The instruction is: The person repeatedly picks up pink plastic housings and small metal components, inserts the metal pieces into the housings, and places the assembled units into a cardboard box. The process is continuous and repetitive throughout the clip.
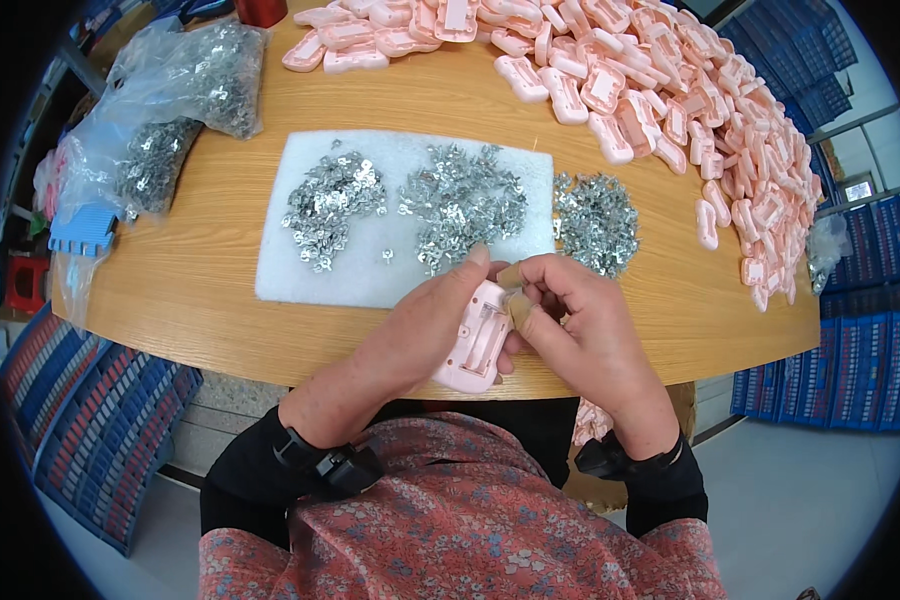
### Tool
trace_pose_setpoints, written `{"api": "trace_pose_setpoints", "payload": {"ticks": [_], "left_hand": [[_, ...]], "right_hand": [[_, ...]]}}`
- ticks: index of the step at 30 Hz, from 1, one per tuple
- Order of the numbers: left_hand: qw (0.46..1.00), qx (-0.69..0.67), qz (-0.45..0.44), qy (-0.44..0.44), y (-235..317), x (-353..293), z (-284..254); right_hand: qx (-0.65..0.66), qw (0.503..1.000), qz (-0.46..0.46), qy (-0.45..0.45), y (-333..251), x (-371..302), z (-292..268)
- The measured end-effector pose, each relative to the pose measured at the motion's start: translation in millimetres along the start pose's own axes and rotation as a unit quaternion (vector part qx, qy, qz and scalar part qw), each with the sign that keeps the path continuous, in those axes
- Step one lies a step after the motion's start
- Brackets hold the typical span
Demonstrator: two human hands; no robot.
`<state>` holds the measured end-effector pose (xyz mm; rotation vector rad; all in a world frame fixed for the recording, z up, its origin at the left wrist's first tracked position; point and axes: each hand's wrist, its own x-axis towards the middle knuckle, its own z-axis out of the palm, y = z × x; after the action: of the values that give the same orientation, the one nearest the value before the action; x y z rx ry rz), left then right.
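Note:
A pink plastic casing (pixel 478 348) with a long recessed compartment is tilted over the table's near edge. My left hand (pixel 410 335) is closed around it, thumb along its upper side. At the casing's upper right end, my right hand (pixel 595 325) pinches with thumb and index finger, both wrapped in tan tape. Whatever lies between those fingertips is too small and covered to make out. Just beyond my hands, small shiny metal clips sit in a left heap (pixel 335 205) and a middle heap (pixel 468 200) on a white foam pad (pixel 273 265).
Another heap of metal clips (pixel 598 225) lies right of the pad. Many pink casings (pixel 660 90) cover the table's far right. Clear bags of metal parts (pixel 220 80) stand at far left beside a blue piece (pixel 82 230). Blue racks (pixel 120 430) flank the wooden table (pixel 210 320).

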<state>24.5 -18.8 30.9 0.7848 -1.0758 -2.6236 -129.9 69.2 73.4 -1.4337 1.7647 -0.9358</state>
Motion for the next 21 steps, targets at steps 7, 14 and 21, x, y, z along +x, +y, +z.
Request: {"api": "trace_pose_setpoints", "payload": {"ticks": [7,14,21], "left_hand": [[0.998,0.058,-0.027,0.004,-1,-2,-3],[0.999,0.026,0.030,-0.009,3,-6,-2],[0.947,0.281,0.149,0.047,-3,-14,-15]], "right_hand": [[-0.030,0.999,-0.007,-0.030,-3,-1,-1],[0.189,0.978,0.070,-0.052,5,-2,5],[0.256,0.955,0.126,-0.081,19,4,-2]]}}
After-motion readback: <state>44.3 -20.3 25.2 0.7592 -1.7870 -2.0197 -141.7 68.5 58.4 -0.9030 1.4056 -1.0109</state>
